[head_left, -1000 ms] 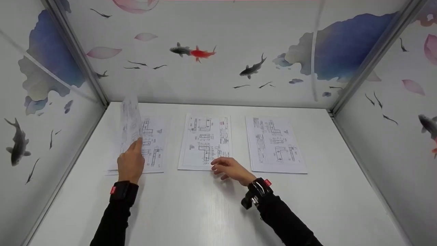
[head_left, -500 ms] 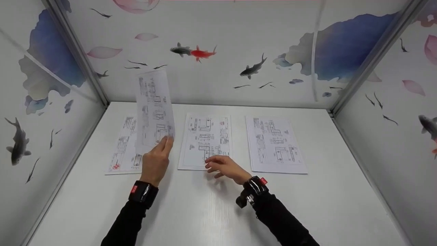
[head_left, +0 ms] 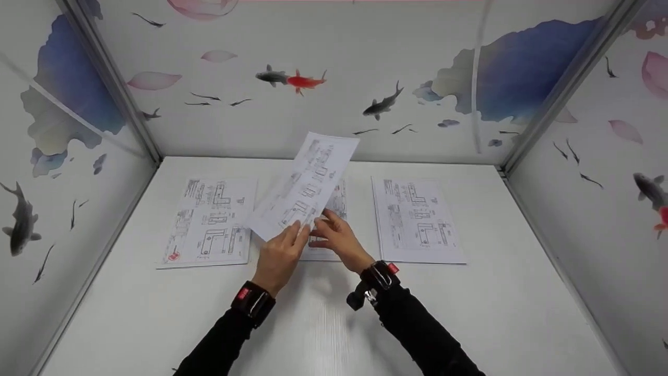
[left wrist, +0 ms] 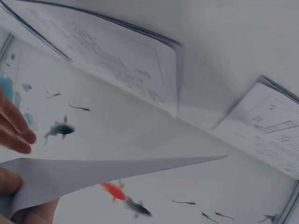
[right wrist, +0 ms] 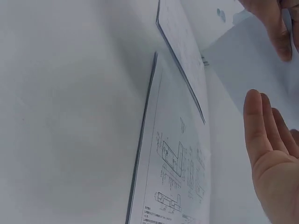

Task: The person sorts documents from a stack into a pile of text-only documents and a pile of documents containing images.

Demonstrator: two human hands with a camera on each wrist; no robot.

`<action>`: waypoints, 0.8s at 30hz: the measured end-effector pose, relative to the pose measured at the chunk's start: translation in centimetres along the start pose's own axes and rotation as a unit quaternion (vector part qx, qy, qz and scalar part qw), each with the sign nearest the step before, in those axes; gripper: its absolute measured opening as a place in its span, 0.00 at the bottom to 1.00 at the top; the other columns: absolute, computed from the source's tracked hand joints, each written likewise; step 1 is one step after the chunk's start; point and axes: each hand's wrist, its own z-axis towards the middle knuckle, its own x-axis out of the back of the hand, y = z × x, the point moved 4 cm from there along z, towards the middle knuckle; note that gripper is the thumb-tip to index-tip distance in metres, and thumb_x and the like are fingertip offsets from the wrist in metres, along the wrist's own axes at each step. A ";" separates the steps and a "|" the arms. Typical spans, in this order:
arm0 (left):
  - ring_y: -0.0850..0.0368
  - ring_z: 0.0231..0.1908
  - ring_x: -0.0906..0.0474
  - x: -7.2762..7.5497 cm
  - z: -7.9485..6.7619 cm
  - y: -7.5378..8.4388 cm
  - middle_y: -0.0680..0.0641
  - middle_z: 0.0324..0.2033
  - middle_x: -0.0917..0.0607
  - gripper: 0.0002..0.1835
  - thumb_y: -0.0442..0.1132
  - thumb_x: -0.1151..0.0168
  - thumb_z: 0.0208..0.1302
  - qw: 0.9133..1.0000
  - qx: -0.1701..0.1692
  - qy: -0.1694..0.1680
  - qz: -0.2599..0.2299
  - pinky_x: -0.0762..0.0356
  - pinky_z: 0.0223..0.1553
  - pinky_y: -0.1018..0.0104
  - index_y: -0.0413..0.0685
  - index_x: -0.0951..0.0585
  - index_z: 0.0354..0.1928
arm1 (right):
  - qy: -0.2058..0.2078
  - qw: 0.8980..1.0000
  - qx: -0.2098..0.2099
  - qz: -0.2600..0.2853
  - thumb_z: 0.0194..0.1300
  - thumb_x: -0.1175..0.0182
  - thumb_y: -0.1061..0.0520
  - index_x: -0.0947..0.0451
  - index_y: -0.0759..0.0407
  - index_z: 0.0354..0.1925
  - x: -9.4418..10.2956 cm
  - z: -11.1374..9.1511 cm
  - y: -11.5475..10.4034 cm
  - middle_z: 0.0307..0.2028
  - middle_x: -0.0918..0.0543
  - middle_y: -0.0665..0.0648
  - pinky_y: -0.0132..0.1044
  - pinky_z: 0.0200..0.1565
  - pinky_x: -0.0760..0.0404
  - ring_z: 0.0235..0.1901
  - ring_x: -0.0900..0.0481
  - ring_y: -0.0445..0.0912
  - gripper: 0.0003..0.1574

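My left hand (head_left: 282,256) pinches the near end of a printed sheet of paper (head_left: 321,169), a technical drawing held up at a slant over the middle stack (head_left: 339,201). In the left wrist view, the thumb (left wrist: 8,181) presses on the sheet (left wrist: 93,173), which bends slightly. My right hand (head_left: 342,241) hovers beside the sheet's lower right edge, fingers extended. Seen from the right wrist, that hand (right wrist: 273,149) has nearly straight fingers just short of the sheet (right wrist: 247,51). Most of the middle stack is hidden behind the sheet and both hands.
A left stack of drawings (head_left: 211,224) with a red stamp and a right stack (head_left: 422,222) lie on the white table (head_left: 323,324). White panels (head_left: 334,31) painted with fish and petals enclose the table at the back and sides.
My left hand has carried the sheet from above the left stack rightward to over the middle one, uncovering the left stack. The right hand has risen slightly and come close to the left.
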 end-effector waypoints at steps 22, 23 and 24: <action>0.43 0.76 0.52 -2.5 -1.2 0.2 0.43 0.75 0.41 0.39 0.72 0.55 0.65 0.966 0.026 -0.193 -0.169 0.53 0.72 0.42 0.61 0.33 0.72 | 0.079 0.995 -0.005 0.058 0.78 0.55 0.54 0.32 0.59 0.66 4.1 -0.8 0.3 0.54 0.17 0.61 0.41 0.42 0.16 0.47 0.15 0.50 0.23; 0.43 0.76 0.54 -2.5 -1.3 -0.1 0.43 0.75 0.43 0.38 0.72 0.57 0.66 0.963 0.034 -0.198 -0.180 0.55 0.72 0.41 0.64 0.33 0.72 | 0.079 0.995 -0.005 0.058 0.78 0.55 0.54 0.32 0.59 0.66 4.2 -0.9 0.3 0.54 0.17 0.62 0.41 0.42 0.15 0.47 0.15 0.51 0.23; 0.42 0.77 0.56 -2.5 -1.3 -0.4 0.44 0.76 0.44 0.36 0.72 0.57 0.66 0.960 0.042 -0.200 -0.190 0.57 0.72 0.41 0.65 0.33 0.71 | 0.079 0.995 -0.003 0.058 0.78 0.55 0.54 0.32 0.59 0.66 4.4 -0.9 0.2 0.54 0.18 0.62 0.42 0.42 0.15 0.47 0.14 0.52 0.23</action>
